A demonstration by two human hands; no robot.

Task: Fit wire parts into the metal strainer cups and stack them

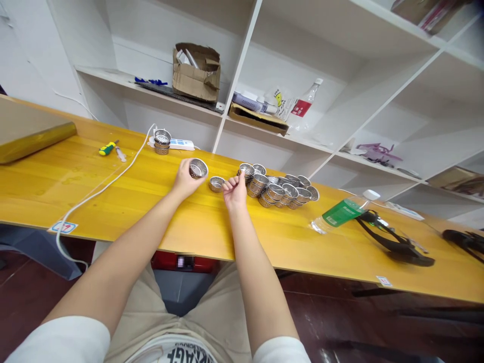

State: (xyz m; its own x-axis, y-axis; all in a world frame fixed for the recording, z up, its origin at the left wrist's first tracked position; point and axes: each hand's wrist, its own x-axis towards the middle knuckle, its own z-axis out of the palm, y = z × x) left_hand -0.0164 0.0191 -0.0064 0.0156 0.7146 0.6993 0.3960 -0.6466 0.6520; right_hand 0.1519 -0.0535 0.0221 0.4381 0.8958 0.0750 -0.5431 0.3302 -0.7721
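My left hand [185,180] is wrapped around a perforated metal strainer basket [198,169], tilted with its open top toward me, above the table. Just right of it, a single strainer basket [216,184] rests on the wood. My right hand [235,191] is closed, fingers curled and thumb pointing up; whether something small is in it is hidden. Behind and beside its thumb begins a cluster of stacked strainer baskets [275,191]. Farther left, a short stack of the same baskets [162,142] stands at the back.
A white power strip [181,144] and its cable [109,184] lie on the left, near a green-yellow screwdriver [108,148]. To the right lie a green-labelled bottle [342,212] and a black strapped item [397,244]. White shelves [287,55] rise behind the yellow table [189,222].
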